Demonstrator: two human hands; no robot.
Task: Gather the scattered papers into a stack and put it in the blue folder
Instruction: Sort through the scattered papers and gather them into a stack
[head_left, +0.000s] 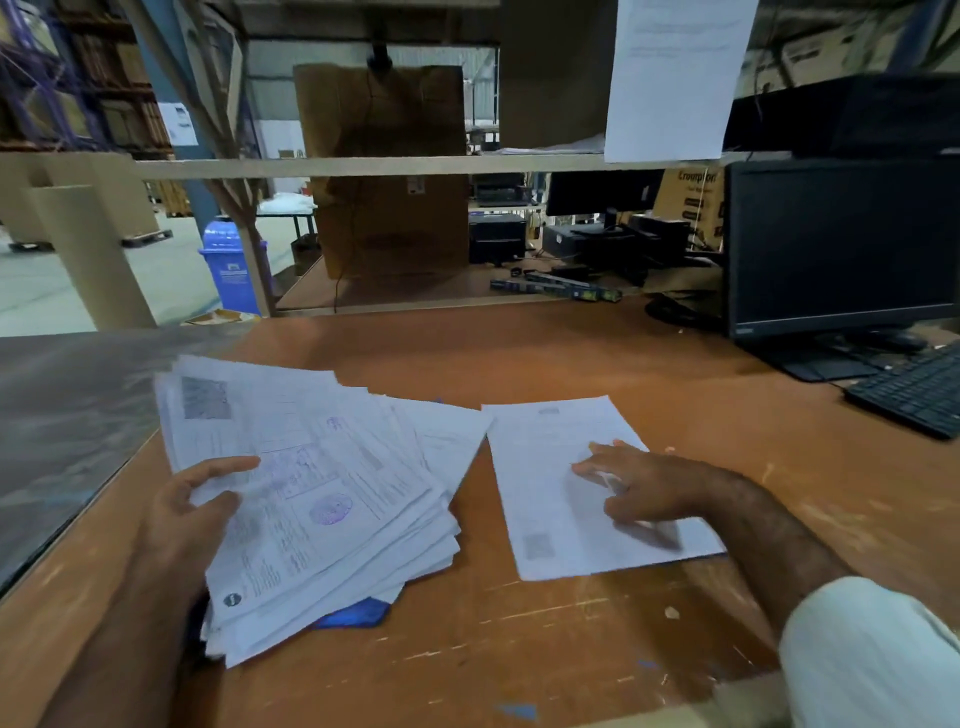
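**Desk inventory: two hands, paper stack, loose sheet, folder**

Left hand (195, 512): reaching in from the lower left, forearm angled up and to the right. Thumb is lying on top of the paper stack (322, 499) at its left edge, with the fingers curling round that edge, so the hand is gripping the stack.

Right hand (641, 488): coming in from the lower right, pale sleeve (872, 654) at the elbow, forearm slanting up and to the left. Fingers are lying fairly straight and spread, pressing flat on the single sheet (587, 488); nothing is being pinched.

Paper stack: sitting on the left part of the brown desk (519, 649), fanned and uneven, its long axis running from near left to far right-of-left, top edge tilting away to the left.

Single sheet: lying flat just to the right of the stack, near but apart from its fanned edge, long axis running away from the person and leaning slightly left.

Blue folder (358, 613): showing only as a corner under the stack's near edge.

Monitor (841, 244) and keyboard (914, 389): standing at the far right.
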